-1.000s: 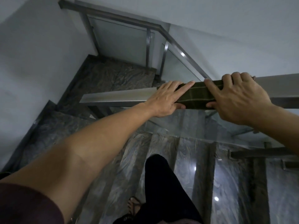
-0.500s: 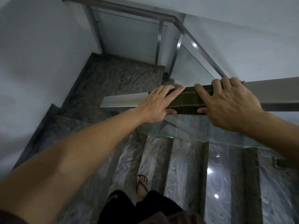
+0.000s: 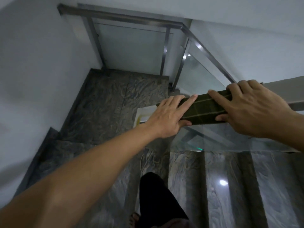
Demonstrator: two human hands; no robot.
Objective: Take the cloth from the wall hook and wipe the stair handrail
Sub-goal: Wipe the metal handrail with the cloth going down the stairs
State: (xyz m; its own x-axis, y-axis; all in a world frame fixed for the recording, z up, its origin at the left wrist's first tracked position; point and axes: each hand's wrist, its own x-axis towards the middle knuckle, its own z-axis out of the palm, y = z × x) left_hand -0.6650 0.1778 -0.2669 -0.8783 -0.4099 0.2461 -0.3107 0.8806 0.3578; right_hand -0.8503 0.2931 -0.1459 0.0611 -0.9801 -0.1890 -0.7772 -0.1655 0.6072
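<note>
A dark green cloth [image 3: 205, 108] with thin pale stripes is wrapped over the steel stair handrail [image 3: 279, 87], close to the rail's lower end. My left hand [image 3: 169, 115] lies flat on the cloth's left part, thumb tucked under the rail. My right hand [image 3: 250, 106] clasps the cloth's right part, fingers curled over the top and thumb below. Beyond my right hand the bare rail runs off to the right. The rail's end under my left hand is mostly hidden.
A glass panel [image 3: 230, 139] hangs under the rail. Marble steps [image 3: 230, 186] descend to a landing [image 3: 118, 102] bounded by a second steel rail [image 3: 131, 17] with glass. A white wall [image 3: 32, 63] closes the left side. My dark-trousered leg [image 3: 158, 199] is on a step.
Both hands have slid the cloth down the rail toward its lower end, so hardly any bare rail shows left of my left hand. I have stepped down the stairs.
</note>
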